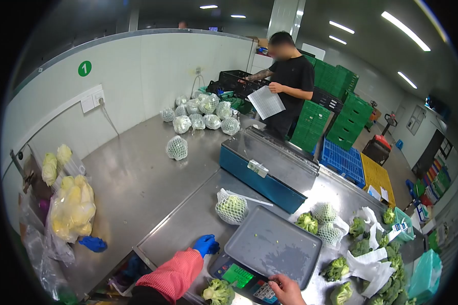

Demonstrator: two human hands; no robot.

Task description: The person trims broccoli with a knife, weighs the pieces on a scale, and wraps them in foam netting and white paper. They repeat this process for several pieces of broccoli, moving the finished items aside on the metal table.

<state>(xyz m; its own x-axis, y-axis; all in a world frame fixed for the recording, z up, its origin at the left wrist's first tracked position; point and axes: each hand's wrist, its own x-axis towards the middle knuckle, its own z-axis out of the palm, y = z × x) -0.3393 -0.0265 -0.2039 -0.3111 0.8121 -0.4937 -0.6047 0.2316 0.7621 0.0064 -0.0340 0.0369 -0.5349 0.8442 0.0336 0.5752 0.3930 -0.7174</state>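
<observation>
My left hand (205, 245), in a blue glove, rests with curled fingers beside the left edge of a weighing scale; nothing shows in it. My bare right hand (286, 290) is at the scale's keypad (264, 292), fingers slightly apart and holding nothing. The scale's grey tray (275, 246) carries only small green crumbs and wet patches. A green display (237, 275) glows below it. A broccoli head (218, 291) lies by the display, between my hands. Behind the tray sits a round green vegetable in white foam netting (231, 207).
A blue-sided wrapping machine (262, 173) stands beyond the scale. Broccoli heads (392, 269) and foam nets cover the right side. Wrapped round vegetables (203, 112) are piled at the back. Bagged yellow vegetables (72, 208) lie left. A person (290, 76) holds a sheet near green crates (310, 124).
</observation>
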